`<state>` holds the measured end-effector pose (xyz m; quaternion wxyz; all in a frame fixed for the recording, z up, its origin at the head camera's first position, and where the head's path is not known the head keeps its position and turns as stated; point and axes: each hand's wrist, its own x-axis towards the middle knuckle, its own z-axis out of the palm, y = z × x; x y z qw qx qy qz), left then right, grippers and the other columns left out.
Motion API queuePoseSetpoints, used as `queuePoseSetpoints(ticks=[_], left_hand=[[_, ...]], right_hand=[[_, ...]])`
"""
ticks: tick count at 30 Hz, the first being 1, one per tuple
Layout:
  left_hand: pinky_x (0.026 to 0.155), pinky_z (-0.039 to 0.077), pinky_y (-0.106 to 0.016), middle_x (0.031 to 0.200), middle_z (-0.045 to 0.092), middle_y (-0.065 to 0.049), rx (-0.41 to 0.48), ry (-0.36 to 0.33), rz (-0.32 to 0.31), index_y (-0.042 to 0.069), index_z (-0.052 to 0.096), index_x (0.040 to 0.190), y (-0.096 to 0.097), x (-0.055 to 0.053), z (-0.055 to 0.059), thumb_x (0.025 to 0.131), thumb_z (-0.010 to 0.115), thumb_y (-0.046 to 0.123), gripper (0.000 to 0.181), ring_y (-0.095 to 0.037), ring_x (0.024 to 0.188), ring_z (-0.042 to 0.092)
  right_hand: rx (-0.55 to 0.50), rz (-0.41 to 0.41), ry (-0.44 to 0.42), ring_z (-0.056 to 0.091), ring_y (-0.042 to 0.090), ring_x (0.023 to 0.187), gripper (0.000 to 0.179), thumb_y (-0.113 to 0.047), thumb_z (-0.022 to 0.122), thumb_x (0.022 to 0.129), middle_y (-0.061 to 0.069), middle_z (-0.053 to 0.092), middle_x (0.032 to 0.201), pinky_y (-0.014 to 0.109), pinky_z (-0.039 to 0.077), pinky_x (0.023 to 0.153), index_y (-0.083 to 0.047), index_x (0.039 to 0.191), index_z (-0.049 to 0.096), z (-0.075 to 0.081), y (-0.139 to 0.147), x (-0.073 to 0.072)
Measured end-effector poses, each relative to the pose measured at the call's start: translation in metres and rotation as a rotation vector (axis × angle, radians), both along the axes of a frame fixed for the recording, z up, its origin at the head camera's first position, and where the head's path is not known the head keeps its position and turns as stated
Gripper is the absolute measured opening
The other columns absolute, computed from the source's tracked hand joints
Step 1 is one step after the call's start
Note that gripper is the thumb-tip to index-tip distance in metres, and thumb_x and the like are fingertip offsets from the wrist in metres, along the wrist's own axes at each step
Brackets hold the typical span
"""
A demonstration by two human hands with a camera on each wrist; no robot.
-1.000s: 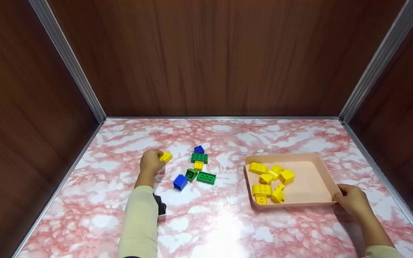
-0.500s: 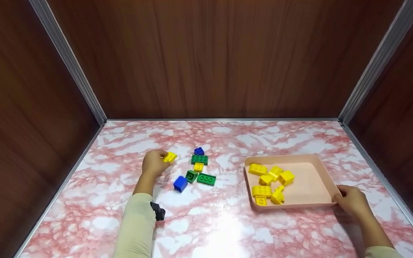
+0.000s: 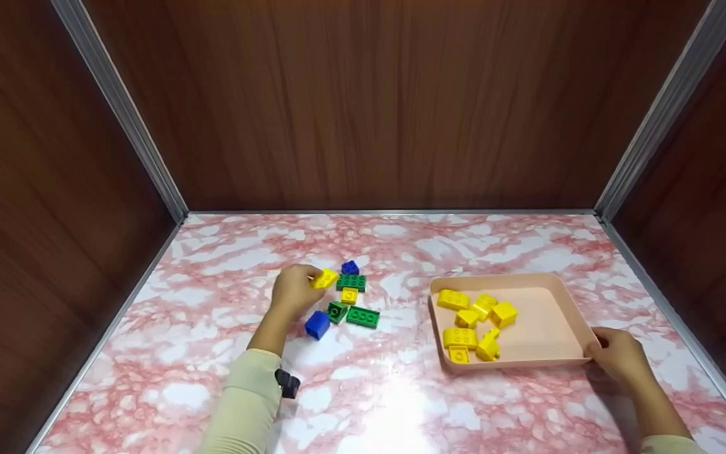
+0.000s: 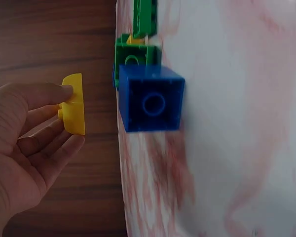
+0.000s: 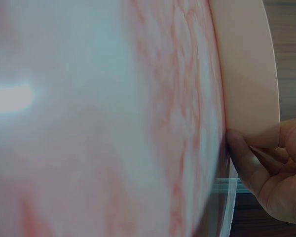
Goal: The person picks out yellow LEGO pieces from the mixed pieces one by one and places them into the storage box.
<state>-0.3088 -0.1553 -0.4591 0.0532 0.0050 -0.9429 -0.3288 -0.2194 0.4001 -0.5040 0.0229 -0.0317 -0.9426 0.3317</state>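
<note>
Between thumb and fingers, my left hand (image 3: 293, 291) pinches a yellow toy brick (image 4: 74, 104), raised beside the loose bricks in the head view. Close to it lie a blue brick (image 3: 317, 325), a green sloped brick (image 3: 336, 311), a long green brick (image 3: 363, 316), a small yellow brick (image 3: 349, 296), another green brick (image 3: 351, 282) and a small blue brick (image 3: 350, 267). At the right, my right hand (image 3: 618, 354) grips the near right corner of a peach tray (image 3: 546, 328). Several yellow bricks (image 3: 460, 338) lie in the tray's left half.
The bricks and tray are on a red-and-white marbled table (image 3: 394, 403). Dark wood-grain panels (image 3: 388, 107) with metal edge strips (image 3: 394, 213) wall in the back and both sides.
My left hand has carried the yellow brick to the right, up to the left side of the green and blue bricks. The right hand keeps its hold on the tray corner.
</note>
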Motion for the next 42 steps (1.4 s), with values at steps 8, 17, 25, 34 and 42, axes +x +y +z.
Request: queuePoseSetpoints(ticks=[8,17,25,34,42], left_hand=[[0.084,0.052,-0.037,0.108,0.069,-0.011,-0.093,0.127,-0.134,0.005,0.074,0.111,0.029,0.009,0.006,0.078,0.08,0.019,0.036,-0.024,0.097,0.064],[0.083,0.052,-0.036,0.106,0.07,-0.008,-0.119,0.231,-0.302,0.006,0.074,0.112,0.068,0.009,0.013,0.08,0.079,0.022,0.036,-0.023,0.095,0.064],[0.075,0.054,-0.031,0.104,0.071,-0.006,-0.141,0.264,-0.359,0.007,0.075,0.109,0.097,0.011,0.018,0.079,0.08,0.024,0.035,-0.02,0.09,0.065],[0.079,0.053,-0.03,0.101,0.071,-0.002,-0.268,0.283,-0.434,0.011,0.076,0.106,0.129,0.007,0.019,0.078,0.079,0.026,0.032,-0.016,0.092,0.065],[0.08,0.051,-0.028,0.097,0.069,-0.002,-0.272,0.268,-0.499,0.011,0.076,0.105,0.158,0.002,0.011,0.078,0.078,0.027,0.031,-0.016,0.088,0.063]], right_hand=[[-0.002,-0.001,0.012,0.063,0.025,0.078,0.038,-0.001,0.055,0.087,0.026,0.067,0.096,0.038,0.049,0.071,0.019,0.12,0.055,-0.002,0.0,0.0],[-0.005,-0.001,0.012,0.06,0.024,0.082,0.041,-0.001,0.055,0.086,0.026,0.067,0.099,0.033,0.047,0.07,0.018,0.121,0.055,-0.002,0.001,0.001],[-0.007,-0.004,0.024,0.059,0.021,0.077,0.038,-0.001,0.056,0.086,0.024,0.068,0.094,0.033,0.047,0.068,0.018,0.119,0.057,-0.001,0.0,0.001],[-0.008,0.001,0.029,0.064,0.024,0.074,0.037,-0.001,0.055,0.088,0.024,0.068,0.091,0.037,0.049,0.07,0.019,0.119,0.056,-0.002,0.0,0.002],[-0.01,-0.01,0.017,0.065,0.024,0.074,0.038,-0.001,0.055,0.086,0.026,0.067,0.093,0.038,0.048,0.071,0.018,0.119,0.056,-0.001,0.0,0.002]])
